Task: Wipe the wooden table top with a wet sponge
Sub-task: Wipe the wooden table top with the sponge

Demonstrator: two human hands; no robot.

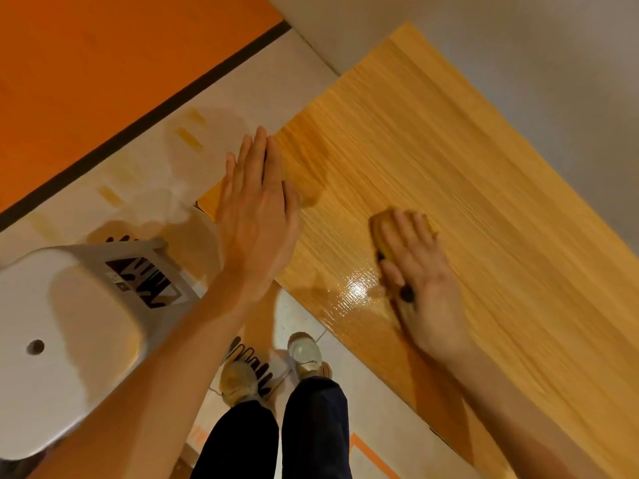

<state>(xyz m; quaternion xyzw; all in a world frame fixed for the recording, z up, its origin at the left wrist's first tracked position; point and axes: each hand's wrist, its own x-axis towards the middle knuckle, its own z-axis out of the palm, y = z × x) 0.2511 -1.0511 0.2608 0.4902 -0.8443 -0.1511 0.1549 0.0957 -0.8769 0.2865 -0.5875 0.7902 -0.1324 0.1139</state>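
While under right hand (420, 281), sponge (387, 233) touches table (484, 167).

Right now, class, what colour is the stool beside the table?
White, with a dark printed label; the stool shows best in the head view.

Sponge (397, 229) on table (449, 167); stool (69, 305) left.

Wooden worktop (449, 160) with a sponge on it

The light-grained worktop runs diagonally, glossy and wet near its front edge; a tan sponge (383, 229) lies flat on it beside the wet patch, a white stool (69, 305) standing on the floor (242, 91).
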